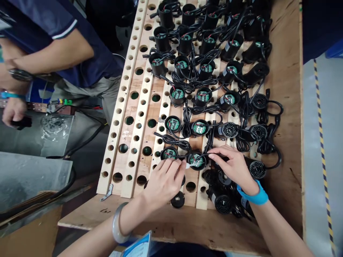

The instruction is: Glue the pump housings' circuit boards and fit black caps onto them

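My left hand (166, 179) is closed around a slim tool with a whitish pointed tip (190, 165); most of the tool is hidden by the fingers. Its tip reaches over the green circuit board (197, 160) inside an open black round housing (189, 166). From the right, my right hand (232, 165) pinches the black cable (205, 155) at that housing's rim between thumb and fingertips. Just left of this housing stands another black housing (169, 153), its green board and red wires facing up.
Rows of black housings with coiled cables (184, 67) fill a wooden rack (134, 157) with drilled strips. Several housings lie tipped by the right wooden wall (285, 117). A loose black disc (177, 200) lies near the front board. At left, a co-worker's arm (56, 53) extends over another bench.
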Available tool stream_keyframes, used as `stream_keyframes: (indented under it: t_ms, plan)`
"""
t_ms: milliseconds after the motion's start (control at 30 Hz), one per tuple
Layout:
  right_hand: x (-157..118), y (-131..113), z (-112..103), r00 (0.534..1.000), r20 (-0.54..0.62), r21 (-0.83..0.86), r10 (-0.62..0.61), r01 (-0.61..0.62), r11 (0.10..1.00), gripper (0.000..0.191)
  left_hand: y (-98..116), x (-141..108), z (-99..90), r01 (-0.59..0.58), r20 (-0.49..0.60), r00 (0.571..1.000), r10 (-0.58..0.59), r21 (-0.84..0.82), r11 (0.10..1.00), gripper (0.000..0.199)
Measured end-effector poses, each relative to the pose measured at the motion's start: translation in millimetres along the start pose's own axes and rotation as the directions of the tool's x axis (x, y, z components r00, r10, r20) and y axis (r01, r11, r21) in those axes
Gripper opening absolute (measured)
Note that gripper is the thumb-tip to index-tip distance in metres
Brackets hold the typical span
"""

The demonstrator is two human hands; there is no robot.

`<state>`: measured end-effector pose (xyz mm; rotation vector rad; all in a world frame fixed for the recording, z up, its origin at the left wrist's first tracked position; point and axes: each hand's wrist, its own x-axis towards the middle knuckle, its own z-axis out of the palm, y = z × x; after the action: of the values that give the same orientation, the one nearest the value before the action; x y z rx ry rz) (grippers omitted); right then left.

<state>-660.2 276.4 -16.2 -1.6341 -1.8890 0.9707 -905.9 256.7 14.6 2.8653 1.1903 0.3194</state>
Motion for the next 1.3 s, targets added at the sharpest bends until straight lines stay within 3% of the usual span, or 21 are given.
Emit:
stream_keyframes:
  t_ms: [1300]
  plan:
    - [2.0, 1.4, 0.0, 1.0, -0.027, 0.066, -0.003, 0.005, 0.998, 0.013, -4.3, 16.4, -9.5, -0.115, -0.061, 0.992, 0.113, -0.039, 0.993, 0.017]
